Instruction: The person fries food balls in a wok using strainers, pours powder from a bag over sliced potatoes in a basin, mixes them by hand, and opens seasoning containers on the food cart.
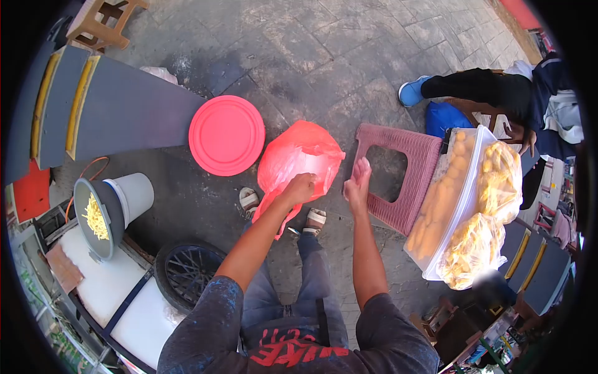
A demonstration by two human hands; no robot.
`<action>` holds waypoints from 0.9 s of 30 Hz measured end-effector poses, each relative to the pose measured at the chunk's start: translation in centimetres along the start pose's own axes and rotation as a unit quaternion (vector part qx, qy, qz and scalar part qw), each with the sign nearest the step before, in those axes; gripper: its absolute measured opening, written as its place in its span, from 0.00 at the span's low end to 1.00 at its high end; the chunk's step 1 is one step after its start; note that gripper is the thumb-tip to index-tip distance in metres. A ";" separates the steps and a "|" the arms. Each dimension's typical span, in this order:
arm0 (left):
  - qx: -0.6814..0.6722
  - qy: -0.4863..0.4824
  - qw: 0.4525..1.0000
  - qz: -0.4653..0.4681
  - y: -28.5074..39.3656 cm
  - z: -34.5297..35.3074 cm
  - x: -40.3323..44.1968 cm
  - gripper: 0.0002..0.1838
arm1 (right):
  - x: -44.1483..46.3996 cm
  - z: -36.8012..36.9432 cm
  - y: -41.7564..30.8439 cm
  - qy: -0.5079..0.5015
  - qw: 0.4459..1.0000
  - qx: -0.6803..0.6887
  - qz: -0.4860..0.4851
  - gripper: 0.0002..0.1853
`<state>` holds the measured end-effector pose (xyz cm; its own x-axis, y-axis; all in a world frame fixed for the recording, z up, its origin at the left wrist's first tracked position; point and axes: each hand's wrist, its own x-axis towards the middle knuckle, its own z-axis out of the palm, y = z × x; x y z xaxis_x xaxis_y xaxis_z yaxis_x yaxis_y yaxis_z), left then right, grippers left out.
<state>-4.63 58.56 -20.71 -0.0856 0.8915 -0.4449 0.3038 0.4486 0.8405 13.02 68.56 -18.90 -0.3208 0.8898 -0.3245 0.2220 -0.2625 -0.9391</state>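
At 9 o'clock, grey bowl (114, 215) tipped on its side in view, with pale yellow strips (95, 218) inside. Directly alongside, white bucket (138, 192), partly behind the bowl. Just below, white surface (93, 277) of a cart. Toward 10, long grey slab (131, 103) with yellow-edged end; farther out the same way, brown plastic stool (106, 26). At 8, spoked wheel (189, 273) by the cart. Back at 10, closer in, round red lid (226, 135), lying flat; can't tell what's under it.

Near centre, toward 12: red plastic bag (298, 149), puffed out over the paving, loose tail trailing toward 7. Gripped at its near side by left hand (302, 188), fingers curled closed on the plastic. Just right of the bag, right hand (357, 181) free, nothing held, fingers extended, palm turned toward the bag. Can't tell if touching the stool edge behind.

At 3, dusty-red stool (418, 177) with rectangular opening. Toward 2, person (479, 87) in dark trousers and blue shoe, near blue bag (447, 117). Right of the stool at 3, clear container (445, 193) of golden-brown food, with two clear bags (498, 181) of yellow pieces against its outer side.
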 end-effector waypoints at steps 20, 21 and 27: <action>0.282 0.302 0.911 -0.016 3.1 -6.7 -4.0 0.30 | 2.9 5.0 6.8 0.026 0.914 -0.314 -0.256 0.12; 0.311 0.266 0.911 -0.044 2.8 -6.6 -3.9 0.32 | 2.6 5.4 6.2 0.079 0.912 -0.317 -0.248 0.11; 0.212 0.149 0.932 -0.255 -5.0 -5.5 -1.4 0.26 | 3.6 7.4 8.9 0.146 0.986 -0.076 -0.014 0.06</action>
<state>-11.21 55.45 -22.64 -0.5615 0.5761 -0.5940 0.4937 0.8093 0.3182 7.05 66.65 -29.30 -0.0542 0.9715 -0.2308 0.3599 -0.1966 -0.9121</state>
